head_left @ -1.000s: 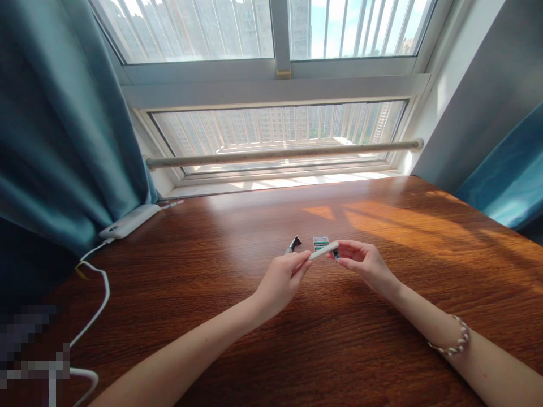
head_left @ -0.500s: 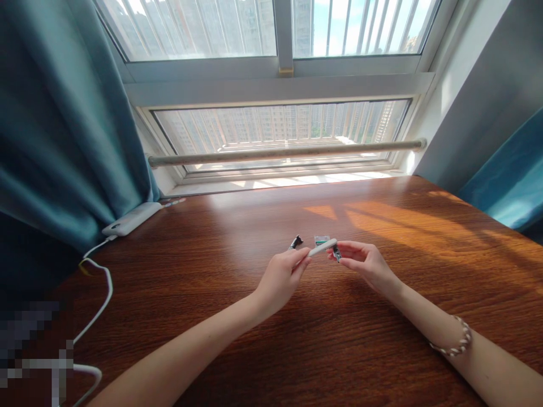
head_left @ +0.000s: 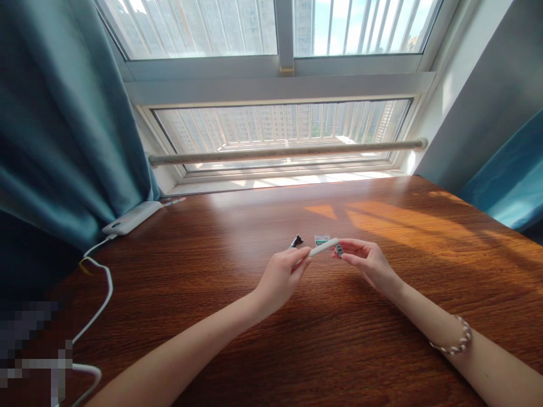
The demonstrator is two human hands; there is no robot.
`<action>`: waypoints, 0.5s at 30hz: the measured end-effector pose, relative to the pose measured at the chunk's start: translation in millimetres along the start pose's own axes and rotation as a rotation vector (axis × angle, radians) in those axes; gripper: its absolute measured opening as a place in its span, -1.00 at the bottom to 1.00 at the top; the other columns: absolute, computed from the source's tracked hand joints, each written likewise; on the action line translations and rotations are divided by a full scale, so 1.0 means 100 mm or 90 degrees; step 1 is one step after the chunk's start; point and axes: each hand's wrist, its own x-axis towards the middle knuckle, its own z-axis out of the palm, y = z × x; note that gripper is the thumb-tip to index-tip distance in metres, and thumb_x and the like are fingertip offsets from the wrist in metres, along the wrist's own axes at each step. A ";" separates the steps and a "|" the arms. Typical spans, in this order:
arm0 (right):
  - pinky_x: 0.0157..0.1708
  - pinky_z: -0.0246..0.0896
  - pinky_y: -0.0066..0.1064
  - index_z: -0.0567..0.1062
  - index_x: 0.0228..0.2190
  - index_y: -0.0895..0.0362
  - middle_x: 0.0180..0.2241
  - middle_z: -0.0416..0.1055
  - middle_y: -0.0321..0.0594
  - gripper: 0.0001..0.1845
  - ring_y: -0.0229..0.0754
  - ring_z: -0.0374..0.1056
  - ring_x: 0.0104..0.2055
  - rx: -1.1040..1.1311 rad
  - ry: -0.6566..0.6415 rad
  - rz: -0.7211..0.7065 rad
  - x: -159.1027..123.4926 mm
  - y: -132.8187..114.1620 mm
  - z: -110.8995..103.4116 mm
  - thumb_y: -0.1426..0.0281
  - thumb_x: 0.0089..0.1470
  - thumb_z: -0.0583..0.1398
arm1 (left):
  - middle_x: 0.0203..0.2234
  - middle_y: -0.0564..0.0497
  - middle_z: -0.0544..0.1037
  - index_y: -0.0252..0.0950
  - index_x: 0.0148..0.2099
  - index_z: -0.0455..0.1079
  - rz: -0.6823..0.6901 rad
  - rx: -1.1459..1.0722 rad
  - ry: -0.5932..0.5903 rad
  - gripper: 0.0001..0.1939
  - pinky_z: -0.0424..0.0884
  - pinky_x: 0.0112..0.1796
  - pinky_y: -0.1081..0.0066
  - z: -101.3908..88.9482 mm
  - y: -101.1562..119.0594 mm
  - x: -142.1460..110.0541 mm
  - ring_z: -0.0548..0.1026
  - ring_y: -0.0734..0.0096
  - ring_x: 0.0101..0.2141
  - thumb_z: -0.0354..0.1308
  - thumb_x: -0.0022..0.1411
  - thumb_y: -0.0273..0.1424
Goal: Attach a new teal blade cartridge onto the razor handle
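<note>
My left hand [head_left: 282, 275] is closed around a white toothbrush [head_left: 323, 247], which slants up to the right. A small dark and silvery piece, seemingly a razor head [head_left: 339, 251], is pinched between the thumb and fingers of my right hand [head_left: 368, 263]. The toothbrush's far end lies against or just beside this piece; I cannot tell which. Behind my left hand a razor handle [head_left: 296, 241] with a black tip lies on the table, partly hidden by the hand. Just beyond the toothbrush sits a small clear plastic case [head_left: 321, 239] with a green strip.
The brown wooden table [head_left: 237, 345] reaches to the window sill. At the left edge, by the blue curtain [head_left: 72, 113], lies a white power bank [head_left: 133, 218] with a white cable [head_left: 111, 282] plugged in. A rail [head_left: 288, 152] crosses the window.
The razor head has turned slightly in my right hand and shifted a little up and right. The toothbrush's tip has moved slightly right and up. My left hand stays nearly in place.
</note>
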 end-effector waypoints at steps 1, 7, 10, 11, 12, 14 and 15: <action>-0.16 0.28 -0.22 0.48 -0.25 0.11 -0.30 0.50 -0.17 -0.65 -0.12 0.42 -0.29 0.002 0.002 -0.001 0.00 0.00 0.00 0.39 -0.18 0.30 | -0.50 0.03 0.39 -0.31 -0.14 0.38 0.002 0.001 -0.003 -0.74 0.14 -0.42 0.52 0.00 0.00 0.00 0.26 0.49 -0.49 -0.09 0.24 -0.37; -0.15 0.27 -0.26 0.49 -0.25 0.07 -0.30 0.50 -0.20 -0.66 -0.14 0.42 -0.27 -0.002 0.002 0.002 0.00 0.01 0.00 0.41 -0.19 0.31 | -0.52 0.06 0.34 -0.31 -0.17 0.38 -0.001 0.014 -0.033 -0.75 0.12 -0.43 0.53 0.01 0.00 0.00 0.23 0.51 -0.49 -0.10 0.25 -0.38; -0.16 0.28 -0.25 0.49 -0.26 0.07 -0.31 0.50 -0.21 -0.67 -0.14 0.42 -0.28 -0.004 0.007 0.003 0.00 0.01 0.00 0.40 -0.19 0.31 | -0.53 0.07 0.33 -0.32 -0.18 0.38 -0.007 0.004 -0.021 -0.76 0.11 -0.43 0.53 0.01 0.02 0.00 0.22 0.53 -0.50 -0.09 0.24 -0.38; -0.15 0.28 -0.25 0.49 -0.26 0.07 -0.30 0.50 -0.20 -0.66 -0.13 0.41 -0.26 -0.008 0.008 0.003 0.00 0.01 0.00 0.40 -0.19 0.31 | -0.54 0.08 0.32 -0.32 -0.17 0.38 -0.004 -0.002 -0.030 -0.76 0.10 -0.44 0.53 0.01 0.03 0.00 0.21 0.53 -0.51 -0.09 0.24 -0.38; -0.14 0.28 -0.25 0.49 -0.26 0.08 -0.28 0.49 -0.19 -0.66 -0.13 0.41 -0.24 -0.014 0.010 0.002 0.00 0.00 0.01 0.40 -0.19 0.31 | -0.56 0.08 0.30 -0.32 -0.19 0.38 -0.004 -0.007 -0.039 -0.76 0.09 -0.45 0.53 0.00 0.03 0.00 0.21 0.54 -0.51 -0.09 0.24 -0.38; -0.15 0.28 -0.24 0.48 -0.26 0.09 -0.28 0.49 -0.19 -0.66 -0.12 0.41 -0.24 -0.030 0.013 0.001 -0.01 -0.01 0.02 0.38 -0.20 0.31 | -0.59 0.11 0.26 -0.32 -0.24 0.39 -0.022 -0.013 -0.047 -0.76 0.06 -0.47 0.53 0.00 0.05 -0.01 0.17 0.55 -0.53 -0.09 0.23 -0.38; -0.16 0.29 -0.24 0.48 -0.25 0.09 -0.29 0.49 -0.19 -0.65 -0.12 0.41 -0.25 -0.043 0.010 -0.001 -0.01 -0.01 0.03 0.38 -0.19 0.31 | -0.60 0.12 0.24 -0.33 -0.27 0.39 -0.041 -0.022 -0.042 -0.76 0.05 -0.48 0.53 0.00 0.05 0.00 0.15 0.56 -0.54 -0.10 0.23 -0.37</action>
